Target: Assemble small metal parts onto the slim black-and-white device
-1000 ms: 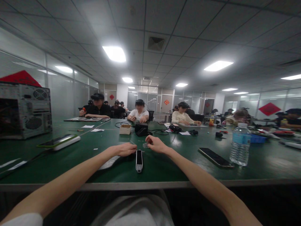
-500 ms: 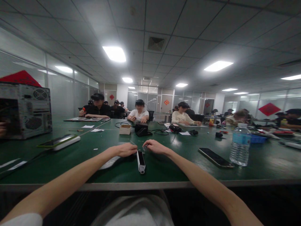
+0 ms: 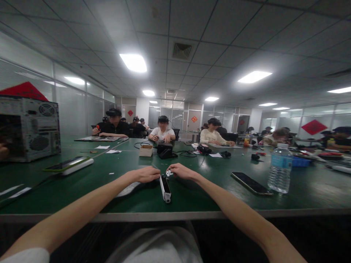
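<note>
A slim white device [image 3: 165, 190] with a long black inner section lies in front of me, its narrow grey end towards me. At its far end, my left hand [image 3: 148, 174] is closed, fingertips against the device; the exact grip is partly hidden. Just to the right, my right hand [image 3: 179, 171] pinches a small white part [image 3: 169, 172] with dark spots, close above the device's far end. Beside my left wrist, partly covered by the forearm, lies a flat, pale curved piece [image 3: 129, 189].
A smartphone [image 3: 251, 183] and a water bottle [image 3: 280, 168] stand to the right. Left are a green-edged device [image 3: 68, 165] and an open computer case [image 3: 41, 128]. Ahead sit a small box [image 3: 146, 150], a black stand [image 3: 165, 149] and cables. Several people work across the green table [image 3: 197, 201].
The small white part in my right hand has turned and shows more clearly. The near end of the white device has swung slightly to the right. My left hand stays in place.
</note>
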Motion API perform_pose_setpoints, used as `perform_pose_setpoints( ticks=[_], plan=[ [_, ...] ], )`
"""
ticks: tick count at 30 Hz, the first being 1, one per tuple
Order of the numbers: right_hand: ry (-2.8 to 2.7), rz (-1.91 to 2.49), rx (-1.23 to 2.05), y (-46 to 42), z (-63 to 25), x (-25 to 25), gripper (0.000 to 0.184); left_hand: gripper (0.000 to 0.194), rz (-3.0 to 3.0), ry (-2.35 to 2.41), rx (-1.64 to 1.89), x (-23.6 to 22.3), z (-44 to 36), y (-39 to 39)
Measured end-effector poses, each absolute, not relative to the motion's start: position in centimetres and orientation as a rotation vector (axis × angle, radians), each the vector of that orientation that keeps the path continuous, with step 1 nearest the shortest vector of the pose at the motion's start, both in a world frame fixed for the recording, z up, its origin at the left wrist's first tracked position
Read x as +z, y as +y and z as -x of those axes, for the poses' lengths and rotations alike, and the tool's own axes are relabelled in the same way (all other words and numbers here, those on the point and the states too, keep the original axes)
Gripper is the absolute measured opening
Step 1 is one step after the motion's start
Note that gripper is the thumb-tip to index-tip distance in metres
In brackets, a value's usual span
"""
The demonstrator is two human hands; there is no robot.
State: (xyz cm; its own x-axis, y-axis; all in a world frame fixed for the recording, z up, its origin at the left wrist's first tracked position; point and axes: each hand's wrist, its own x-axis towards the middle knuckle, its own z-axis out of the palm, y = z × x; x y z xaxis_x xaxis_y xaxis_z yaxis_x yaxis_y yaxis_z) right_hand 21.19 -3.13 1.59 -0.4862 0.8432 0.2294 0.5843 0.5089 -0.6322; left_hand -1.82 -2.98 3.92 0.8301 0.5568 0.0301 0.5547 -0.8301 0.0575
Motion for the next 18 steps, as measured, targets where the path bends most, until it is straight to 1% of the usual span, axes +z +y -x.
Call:
perform_pose_setpoints(
  ticks=[7, 18],
  plan=[
    [-2.261, 1.170, 0.608, -2.74, -21.08, 0.96, 0.023, 0.030, -2.968, 0.908, 0.065, 3.84, 1.80, -2.91],
    [-2.232, 1.186, 0.528, -3.07, -20.97, 1.11, 0.021, 0.034, -3.014, 0.867, 0.127, 3.77, 1.84, -2.86]
  ],
)
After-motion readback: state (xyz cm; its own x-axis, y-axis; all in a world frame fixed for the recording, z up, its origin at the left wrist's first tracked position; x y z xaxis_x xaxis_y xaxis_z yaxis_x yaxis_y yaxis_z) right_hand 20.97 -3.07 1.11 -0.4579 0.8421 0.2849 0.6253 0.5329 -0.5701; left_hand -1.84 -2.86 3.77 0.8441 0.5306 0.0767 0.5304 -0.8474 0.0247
